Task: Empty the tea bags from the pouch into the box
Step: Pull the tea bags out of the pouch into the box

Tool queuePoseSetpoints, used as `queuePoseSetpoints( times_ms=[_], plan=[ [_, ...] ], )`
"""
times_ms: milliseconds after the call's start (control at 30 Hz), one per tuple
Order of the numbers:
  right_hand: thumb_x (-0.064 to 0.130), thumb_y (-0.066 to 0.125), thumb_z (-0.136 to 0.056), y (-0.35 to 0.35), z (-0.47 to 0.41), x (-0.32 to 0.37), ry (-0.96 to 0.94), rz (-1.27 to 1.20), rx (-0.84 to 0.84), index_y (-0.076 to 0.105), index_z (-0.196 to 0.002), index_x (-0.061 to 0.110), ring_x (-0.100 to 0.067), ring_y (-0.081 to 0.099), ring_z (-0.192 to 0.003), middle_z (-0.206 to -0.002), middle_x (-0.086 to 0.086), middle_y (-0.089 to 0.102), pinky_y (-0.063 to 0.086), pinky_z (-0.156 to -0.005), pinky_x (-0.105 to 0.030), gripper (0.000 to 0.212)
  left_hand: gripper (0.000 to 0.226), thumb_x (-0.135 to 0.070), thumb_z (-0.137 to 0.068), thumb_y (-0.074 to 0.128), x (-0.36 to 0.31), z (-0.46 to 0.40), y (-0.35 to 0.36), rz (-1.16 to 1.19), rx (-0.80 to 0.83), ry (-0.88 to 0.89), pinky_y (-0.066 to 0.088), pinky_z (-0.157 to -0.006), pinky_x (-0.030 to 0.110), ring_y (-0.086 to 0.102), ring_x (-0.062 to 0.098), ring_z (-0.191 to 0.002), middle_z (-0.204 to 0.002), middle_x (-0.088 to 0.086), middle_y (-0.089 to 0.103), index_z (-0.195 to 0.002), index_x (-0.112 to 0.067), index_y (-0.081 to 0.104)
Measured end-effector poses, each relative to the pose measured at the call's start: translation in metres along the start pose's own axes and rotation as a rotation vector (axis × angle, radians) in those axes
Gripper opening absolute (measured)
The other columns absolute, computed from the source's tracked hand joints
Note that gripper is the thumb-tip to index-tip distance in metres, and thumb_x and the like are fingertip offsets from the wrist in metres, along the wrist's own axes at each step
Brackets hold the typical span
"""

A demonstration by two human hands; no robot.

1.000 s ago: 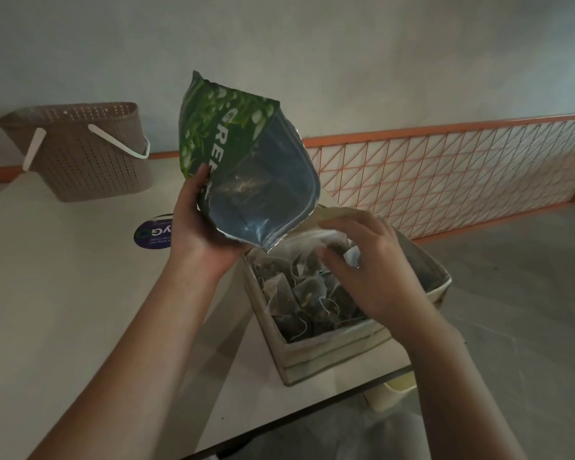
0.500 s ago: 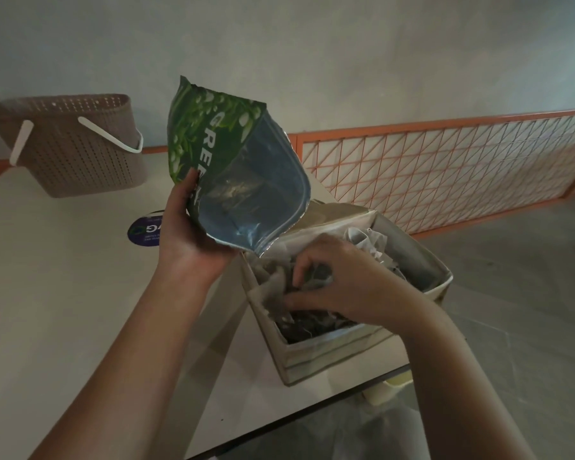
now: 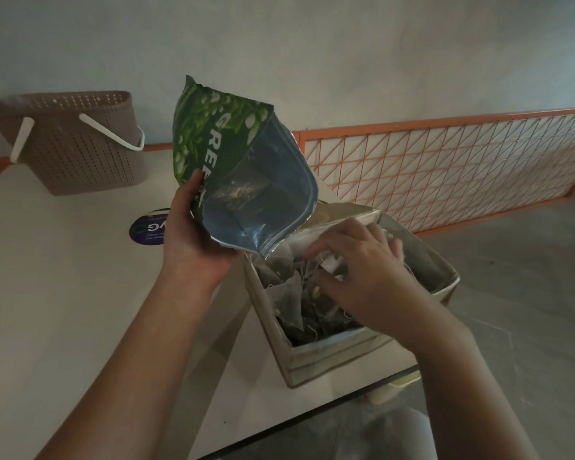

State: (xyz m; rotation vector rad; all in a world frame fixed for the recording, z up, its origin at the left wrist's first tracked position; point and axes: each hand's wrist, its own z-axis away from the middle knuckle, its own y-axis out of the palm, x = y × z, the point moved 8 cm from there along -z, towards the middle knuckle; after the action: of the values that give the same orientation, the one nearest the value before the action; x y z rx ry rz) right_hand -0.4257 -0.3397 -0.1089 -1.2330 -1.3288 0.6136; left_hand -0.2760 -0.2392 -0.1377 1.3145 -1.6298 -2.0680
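One pale table (image 3: 57, 310) fills most of the room before me, with an orange lattice railing (image 3: 445, 174) running along the wall behind its far right edge. At the table's back left stands a brown perforated basket (image 3: 77, 144) with a white handle. Near the front right corner sits the box (image 3: 332, 360), open at the top, its near wall striped. Above the box's back left corner hangs the green pouch (image 3: 233, 167), tipped mouth-down so its silvery inside shows (white letters run along its printed face). The left hand (image 3: 193, 240) holds the pouch from below, thumb pressed on the printed side and palm cupping the lower edge. The right hand (image 3: 365, 277) is inside the box, fingers spread and curled down among the tea bags (image 3: 289, 300); whether it actually pinches one I cannot tell. The tea bags lie heaped in the box, strings tangled. A round dark blue sticker (image 3: 146, 229) lies on the table just left of the left hand.
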Motion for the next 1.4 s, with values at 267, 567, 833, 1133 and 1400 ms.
queuePoseSetpoints(
  times_ms=[267,567,833,1133,1400],
  plan=[
    [0.043,0.059,-0.089,0.031,0.003,-0.003,0.025,0.157,0.222,0.072,-0.095,0.041,-0.019,0.037,-0.124,-0.12,0.012,0.053,0.021,-0.11,-0.043,0.014,0.043,-0.041,-0.1,0.049,0.001,-0.001,-0.002,0.013,0.023,-0.009,0.056,-0.092,0.049,0.073,0.027,-0.106,-0.122,0.006,0.073,-0.102,-0.012,0.081],
    [0.061,0.06,-0.08,-0.013,0.002,-0.031,0.068,-0.153,-0.104,0.067,-0.095,0.041,-0.014,0.047,-0.112,-0.114,0.018,0.054,0.037,-0.103,-0.044,0.026,0.04,-0.043,-0.099,0.05,0.003,-0.002,-0.004,-0.002,0.008,-0.02,0.05,-0.101,0.051,0.064,0.026,-0.123,-0.138,0.005,0.065,-0.121,-0.017,0.07],
    [0.044,0.055,-0.094,0.018,0.011,-0.055,0.19,0.007,0.25,0.065,-0.115,0.039,-0.014,0.051,-0.108,-0.123,0.008,0.055,0.047,-0.092,-0.032,0.024,0.04,-0.042,-0.099,0.053,0.003,-0.001,-0.006,0.017,-0.009,-0.013,0.043,-0.113,0.044,0.064,0.027,-0.124,-0.135,0.006,0.067,-0.124,-0.017,0.07],
    [0.05,0.054,-0.092,-0.009,0.004,-0.037,0.129,0.005,-0.001,0.065,-0.112,0.038,-0.011,0.044,-0.118,-0.119,0.015,0.05,0.04,-0.102,-0.036,0.026,0.044,-0.042,-0.099,0.052,0.003,0.0,-0.001,0.004,-0.014,-0.014,0.053,-0.096,0.051,0.066,0.026,-0.119,-0.135,0.006,0.067,-0.131,-0.017,0.067],
    [0.062,0.056,-0.085,0.022,-0.002,-0.051,0.148,0.177,0.306,0.064,-0.119,0.043,-0.019,0.032,-0.137,-0.14,0.015,0.048,0.017,-0.114,-0.049,0.039,0.039,-0.041,-0.099,0.052,0.004,-0.001,-0.002,0.024,-0.025,-0.019,0.053,-0.092,0.055,0.07,0.028,-0.112,-0.129,0.007,0.071,-0.116,-0.014,0.075]
  ],
)
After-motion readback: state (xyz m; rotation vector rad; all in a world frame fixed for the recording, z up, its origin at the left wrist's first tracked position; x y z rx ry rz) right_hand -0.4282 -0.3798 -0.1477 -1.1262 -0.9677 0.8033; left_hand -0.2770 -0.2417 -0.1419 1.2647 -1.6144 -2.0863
